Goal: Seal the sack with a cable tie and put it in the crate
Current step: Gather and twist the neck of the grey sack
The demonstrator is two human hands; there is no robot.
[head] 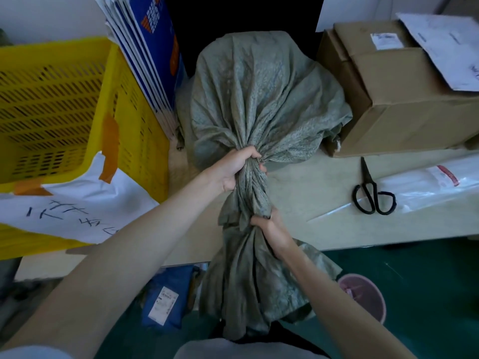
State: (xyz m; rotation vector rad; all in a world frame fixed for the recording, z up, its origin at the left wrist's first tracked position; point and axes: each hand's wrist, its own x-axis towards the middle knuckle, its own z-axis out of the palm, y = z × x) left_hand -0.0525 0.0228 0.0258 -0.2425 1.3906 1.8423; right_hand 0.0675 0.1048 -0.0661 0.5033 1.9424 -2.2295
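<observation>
A grey-green woven sack (pixel 261 99) lies on the table, its full body at the back and its gathered neck stretched toward me over the table edge. My left hand (pixel 237 169) grips the bunched neck close to the sack's body. My right hand (pixel 272 229) grips the twisted neck lower down, nearer me, with the loose mouth hanging below it. A yellow slotted crate (pixel 129 120) stands at the left, a white handwritten sheet taped to its front. A clear bag of white cable ties (pixel 427 185) lies at the right.
Black scissors (pixel 373 193) lie on the table right of the sack. Brown cardboard boxes (pixel 404 94) stand at the back right. Blue-and-white flat cartons (pixel 150 60) lean between crate and sack. Below the table are a blue parcel (pixel 168 299) and a pink bin (pixel 363 296).
</observation>
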